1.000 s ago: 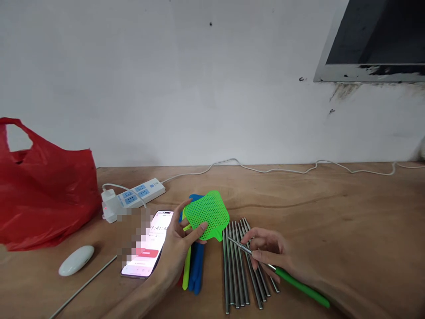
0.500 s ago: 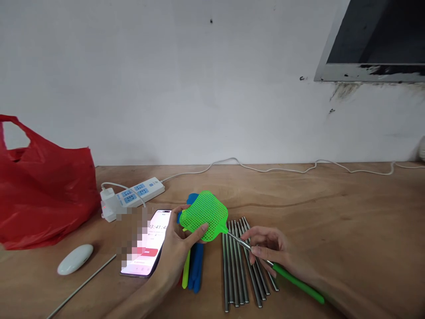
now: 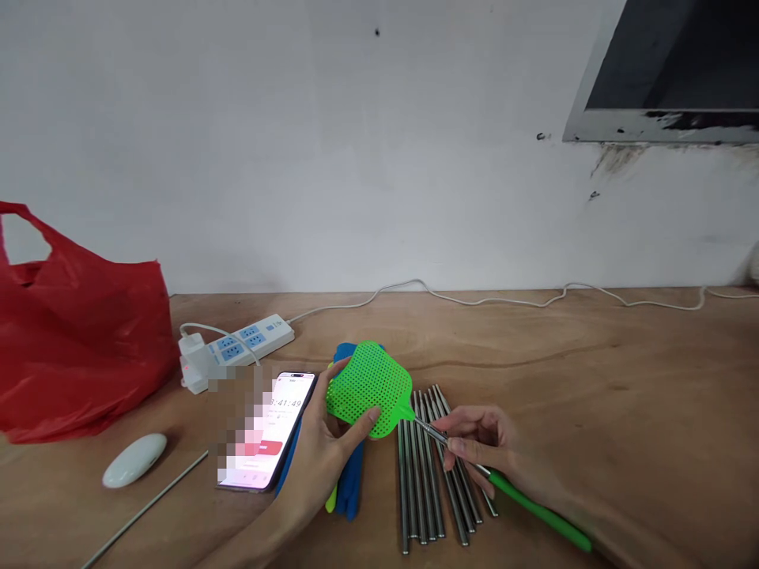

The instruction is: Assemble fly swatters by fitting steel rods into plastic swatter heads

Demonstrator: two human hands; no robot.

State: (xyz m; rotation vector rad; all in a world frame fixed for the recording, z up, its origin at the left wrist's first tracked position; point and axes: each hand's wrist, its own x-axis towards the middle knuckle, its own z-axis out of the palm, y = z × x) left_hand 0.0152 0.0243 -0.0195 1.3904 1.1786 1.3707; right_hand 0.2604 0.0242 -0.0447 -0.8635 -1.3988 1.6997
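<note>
A fly swatter (image 3: 372, 389) with a bright green perforated head, a metal rod and a green handle slants across the middle, held in both hands. My left hand (image 3: 332, 442) pinches the head, thumb on top and fingers along its far edge. My right hand (image 3: 477, 446) is closed round the metal rod, just above the green handle. Several steel rods (image 3: 420, 482) lie side by side on the table beneath the swatter and my right hand. Several blue plastic pieces (image 3: 351, 482) and a yellow-green one (image 3: 332, 499) lie under the swatter head, partly hidden by my left hand.
A phone (image 3: 278, 442) with a lit timer screen lies left of my left hand. Farther left are a white power strip (image 3: 269, 338) with a plugged charger, a white oval case (image 3: 135, 460) and a red plastic bag (image 3: 88, 348). A white cable (image 3: 492, 301) runs along the wall.
The swatter head and my left hand have shifted slightly to the right. The handle's end has also moved a little right and down. Both hands keep their hold.
</note>
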